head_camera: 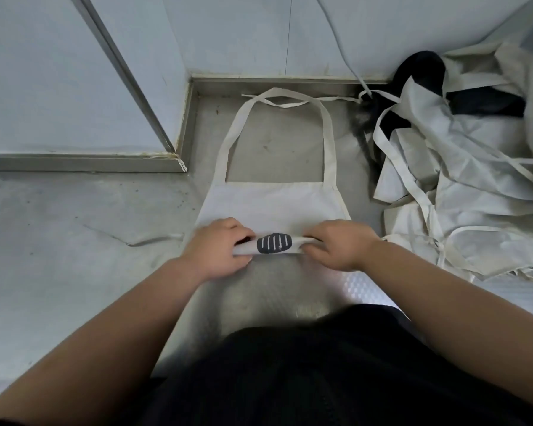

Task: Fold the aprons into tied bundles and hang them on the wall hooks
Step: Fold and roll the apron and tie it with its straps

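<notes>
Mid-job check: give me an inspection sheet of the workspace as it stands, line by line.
Surface: grey metal surface, scuffed and spotted, raised rim at the back.
Job's things: cream apron lying flat, near end rolled, dark striped print showing on the roll; neck loop points toward the wall.
Clutter: heap of loose aprons at right, black cloth among them.
Grippers: left hand and right hand each grip an end of the roll.
Cables: nothing seen; only cloth ties.
Surroundings: pale wall panels; hooks not in view.
</notes>
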`<act>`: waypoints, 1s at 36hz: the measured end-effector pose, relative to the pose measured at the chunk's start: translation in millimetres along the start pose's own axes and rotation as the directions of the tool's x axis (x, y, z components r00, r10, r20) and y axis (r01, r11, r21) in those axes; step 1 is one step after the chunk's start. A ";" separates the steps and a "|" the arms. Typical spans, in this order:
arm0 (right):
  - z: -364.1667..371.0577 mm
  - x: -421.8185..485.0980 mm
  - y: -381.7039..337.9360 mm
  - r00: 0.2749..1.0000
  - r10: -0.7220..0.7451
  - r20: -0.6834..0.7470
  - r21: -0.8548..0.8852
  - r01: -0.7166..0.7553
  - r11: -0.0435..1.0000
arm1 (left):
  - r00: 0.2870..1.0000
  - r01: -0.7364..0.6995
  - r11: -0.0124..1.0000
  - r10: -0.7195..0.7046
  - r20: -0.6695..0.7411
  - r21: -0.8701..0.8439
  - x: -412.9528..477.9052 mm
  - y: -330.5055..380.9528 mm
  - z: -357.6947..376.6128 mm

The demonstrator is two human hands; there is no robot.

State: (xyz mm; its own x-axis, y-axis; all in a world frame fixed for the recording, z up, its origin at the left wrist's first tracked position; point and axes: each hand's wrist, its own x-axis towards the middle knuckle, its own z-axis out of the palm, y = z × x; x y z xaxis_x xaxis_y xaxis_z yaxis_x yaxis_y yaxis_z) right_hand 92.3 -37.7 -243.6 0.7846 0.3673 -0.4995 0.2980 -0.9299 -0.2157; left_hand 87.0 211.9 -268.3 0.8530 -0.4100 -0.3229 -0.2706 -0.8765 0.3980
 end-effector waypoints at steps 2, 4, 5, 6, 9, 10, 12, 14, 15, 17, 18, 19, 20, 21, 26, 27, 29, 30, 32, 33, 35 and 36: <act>-9.9 2.7 3.1 0.998 0.057 0.017 0.012 -0.057 0.998 | 0.998 0.038 0.995 -0.034 0.050 -0.091 7.1 -6.8 -10.6; -17.1 7.4 6.3 0.994 0.110 0.018 0.006 -0.110 0.994 | 0.989 0.095 0.992 -0.084 0.118 -0.089 15.0 -12.2 -21.5; -17.9 9.7 6.8 0.991 0.133 0.017 -0.006 -0.133 0.991 | 0.986 0.124 0.990 -0.116 0.121 -0.063 18.0 -12.4 -24.5; -19.4 13.1 6.2 0.988 0.157 0.012 -0.027 -0.156 0.987 | 0.984 0.151 0.989 -0.150 0.099 -0.001 21.9 -12.5 -26.7; -15.7 20.6 3.0 0.987 0.145 -0.076 -0.147 -0.155 0.977 | 0.989 0.148 0.944 -0.147 -0.026 0.295 28.7 -9.0 -22.4; -12.5 22.3 2.0 0.987 0.127 -0.101 -0.183 -0.144 0.973 | 0.990 0.142 0.933 -0.132 -0.053 0.330 28.6 -7.3 -19.2; -5.3 24.9 1.8 0.987 0.085 -0.135 -0.213 -0.112 0.970 | 0.991 0.132 0.941 -0.120 -0.058 0.310 26.5 -3.8 -13.4; -0.1 24.8 3.5 0.988 0.047 -0.144 -0.186 -0.074 0.980 | 0.994 0.106 0.956 -0.103 -0.027 0.275 22.3 -0.5 -7.3; 0.2 24.7 4.6 0.990 0.052 -0.128 -0.131 -0.069 0.989 | 0.995 0.097 0.963 -0.093 -0.026 0.251 21.6 -1.0 -3.9; 0.4 24.2 7.7 0.997 0.049 -0.057 -0.058 -0.052 0.997 | 0.995 0.098 0.979 -0.096 -0.021 0.180 19.4 -4.5 0.5; 1.1 23.7 8.4 0.999 0.031 -0.028 -0.077 -0.033 0.996 | 0.996 0.089 0.981 -0.091 0.005 0.171 17.8 -6.8 2.0; 1.5 23.3 9.2 1.000 0.010 -0.020 -0.103 -0.012 0.995 | 0.995 0.081 0.980 -0.089 0.035 0.180 16.5 -8.8 2.7; 3.2 22.4 9.0 1.000 -0.002 -0.021 -0.118 0.000 0.993 | 0.994 0.075 0.977 -0.089 0.061 0.198 14.5 -9.7 3.6; 4.4 20.9 8.4 1.000 -0.002 -0.029 -0.113 -0.001 0.994 | 0.993 0.072 0.972 -0.090 0.074 0.222 12.6 -9.0 4.7; -6.9 19.2 6.5 0.998 0.006 -0.057 -0.053 -0.009 0.999 | 0.997 0.077 0.987 -0.080 0.018 0.139 17.1 -6.3 -10.4; -8.2 19.2 7.0 0.999 0.002 -0.053 -0.047 -0.004 0.999 | 0.997 0.062 0.987 -0.067 0.026 0.148 18.3 -7.0 -14.2; -7.7 18.6 6.7 1.000 -0.001 -0.026 -0.041 0.000 0.999 | 0.997 0.034 0.982 -0.045 0.056 0.183 19.4 -7.2 -16.5; -6.2 18.4 6.7 1.000 0.006 -0.010 -0.031 -0.007 1.000 | 0.997 0.032 0.982 -0.045 0.067 0.188 19.5 -6.1 -16.4; -4.5 18.2 5.8 0.999 0.034 0.012 0.000 -0.034 0.999 | 0.994 0.039 0.983 -0.057 0.094 0.179 20.0 -2.9 -16.6; -4.4 18.9 4.9 0.999 0.045 0.019 0.008 -0.046 0.999 | 0.993 0.041 0.984 -0.060 0.106 0.172 20.4 -1.1 -17.3; -4.9 21.6 3.8 0.998 0.058 0.033 -0.001 -0.058 0.998 | 0.990 0.045 0.986 -0.066 0.121 0.163 21.5 0.8 -19.4; -4.5 22.7 3.5 0.997 0.061 0.037 -0.008 -0.061 0.998 | 0.989 0.047 0.986 -0.068 0.128 0.161 21.6 1.1 -20.0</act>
State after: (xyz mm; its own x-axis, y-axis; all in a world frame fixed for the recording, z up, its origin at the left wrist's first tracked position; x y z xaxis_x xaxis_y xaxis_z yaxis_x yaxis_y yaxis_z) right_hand 113.6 -32.7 -251.8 0.7806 0.3104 -0.5426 0.2539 -0.9506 -0.1786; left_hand 114.0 207.2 -257.7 0.8055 -0.3780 -0.4564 -0.2986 -0.9241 0.2385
